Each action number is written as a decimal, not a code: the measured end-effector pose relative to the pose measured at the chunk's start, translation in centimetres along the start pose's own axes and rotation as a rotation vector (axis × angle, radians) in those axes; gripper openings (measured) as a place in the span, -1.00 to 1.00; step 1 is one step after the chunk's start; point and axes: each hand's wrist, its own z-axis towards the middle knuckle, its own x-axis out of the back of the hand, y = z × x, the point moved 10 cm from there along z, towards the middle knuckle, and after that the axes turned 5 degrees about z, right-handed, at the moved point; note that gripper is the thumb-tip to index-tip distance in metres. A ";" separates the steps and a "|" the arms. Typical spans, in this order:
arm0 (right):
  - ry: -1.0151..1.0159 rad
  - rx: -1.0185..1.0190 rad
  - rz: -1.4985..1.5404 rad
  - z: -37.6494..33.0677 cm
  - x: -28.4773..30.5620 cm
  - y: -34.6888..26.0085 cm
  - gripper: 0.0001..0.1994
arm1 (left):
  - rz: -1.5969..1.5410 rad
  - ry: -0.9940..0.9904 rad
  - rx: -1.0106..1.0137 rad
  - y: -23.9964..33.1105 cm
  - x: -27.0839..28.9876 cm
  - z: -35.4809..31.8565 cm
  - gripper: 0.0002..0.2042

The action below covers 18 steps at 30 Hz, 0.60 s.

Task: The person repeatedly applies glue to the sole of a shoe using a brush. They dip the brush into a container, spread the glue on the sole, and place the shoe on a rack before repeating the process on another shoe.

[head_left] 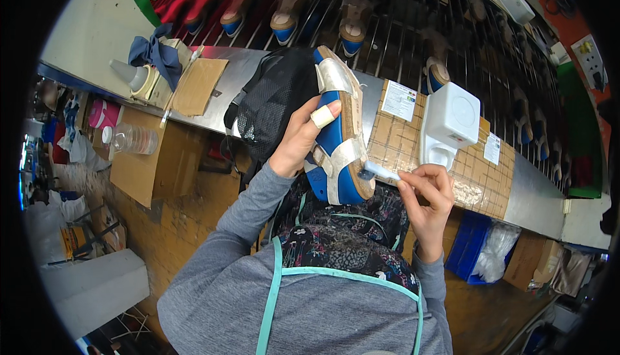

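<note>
My left hand [298, 136] is closed round the middle of a sandal [331, 140], tilted on its side. The sandal has blue sides, silvery straps and a cork-coloured sole edge. Pale tape wraps my left thumb, which presses on the sole edge. Between the fingertips of my right hand [429, 200] is a small brush [382, 172] with a pale handle. Its dark tip meets, or nearly meets, the sole edge at the sandal's near end. Behind my left hand lies a black mesh bag [266, 106].
Ahead, a rack of metal rods [387, 51] carries several similar shoes. A white device [455, 119] stands on taped cardboard [400, 135] on the metal ledge. To the left are a pale cone-shaped nozzle [128, 75], a blue-grey cloth [157, 56] and a plastic bottle [134, 140].
</note>
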 end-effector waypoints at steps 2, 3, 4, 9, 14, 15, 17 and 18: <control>0.001 0.031 -0.026 0.5 -0.3 -0.4 -0.81 | 0.012 0.003 -0.004 0.0 0.1 0.0 -0.34; -0.008 0.075 -0.071 0.8 -0.4 -0.9 -0.81 | 0.016 0.004 -0.007 0.0 0.1 0.0 -0.33; -0.016 0.119 -0.116 1.0 -0.5 -1.4 -0.81 | 0.021 0.007 -0.002 -0.1 0.2 0.0 -0.33; 0.029 0.185 -0.156 1.5 -0.5 -1.8 -0.81 | 0.037 -0.010 -0.016 -0.2 0.3 0.2 -0.32; -0.029 0.082 0.035 1.6 -0.8 0.3 -0.80 | 0.000 -0.020 0.063 -1.3 0.5 1.1 -0.38; -0.041 0.075 0.062 1.6 -0.8 0.5 -0.80 | -0.021 -0.032 0.087 -1.5 0.4 1.3 -0.38; -0.064 0.064 0.115 1.6 -0.8 0.9 -0.79 | -0.069 -0.052 0.162 -2.2 0.1 1.4 -0.36; -0.065 0.076 0.128 1.6 -0.6 0.8 -0.79 | -0.113 -0.070 0.160 -2.1 -0.3 1.4 -0.35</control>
